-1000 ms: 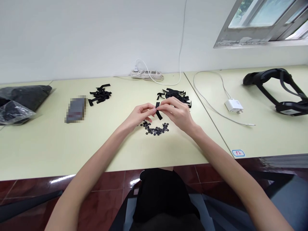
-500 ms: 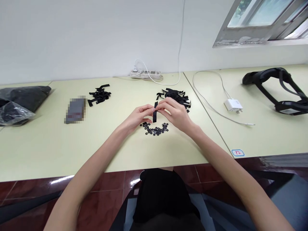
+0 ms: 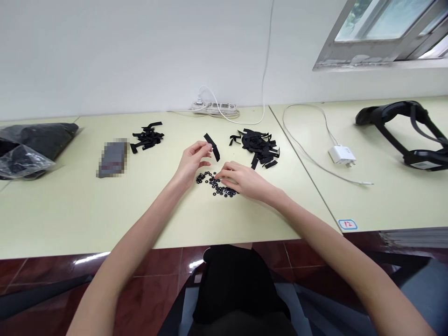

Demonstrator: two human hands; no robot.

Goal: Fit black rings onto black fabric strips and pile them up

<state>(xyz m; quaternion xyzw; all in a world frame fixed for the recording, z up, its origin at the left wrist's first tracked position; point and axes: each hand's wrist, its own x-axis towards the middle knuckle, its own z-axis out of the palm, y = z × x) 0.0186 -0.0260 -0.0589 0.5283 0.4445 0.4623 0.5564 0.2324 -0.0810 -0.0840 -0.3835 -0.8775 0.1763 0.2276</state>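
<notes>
My left hand [image 3: 192, 162] pinches a short black strip [image 3: 213, 147] between thumb and fingertips, tilted and raised off the table. Small black rings like washers, some with light centres, lie in a loose heap [image 3: 221, 190] below. My right hand [image 3: 243, 179] reaches down over this heap, its thumb and fingers apart and the fingertips among the rings. Whether a ring touches those fingertips is too small to make out. Behind the right hand is a larger pile of black strips [image 3: 261, 145]; a smaller pile of black strips [image 3: 149, 136] lies to the left.
On the left are a blurred-out dark flat object [image 3: 113, 158] and a black plastic bag [image 3: 38, 147]. A power strip [image 3: 215, 108] sits against the wall. To the right lie a white charger [image 3: 342, 155] with its cable and a black headset [image 3: 402, 133].
My hands have come apart. The left keeps the strip, now tilted and further left; the right has let go of it and dropped to the rings. The camera view has shifted slightly.
</notes>
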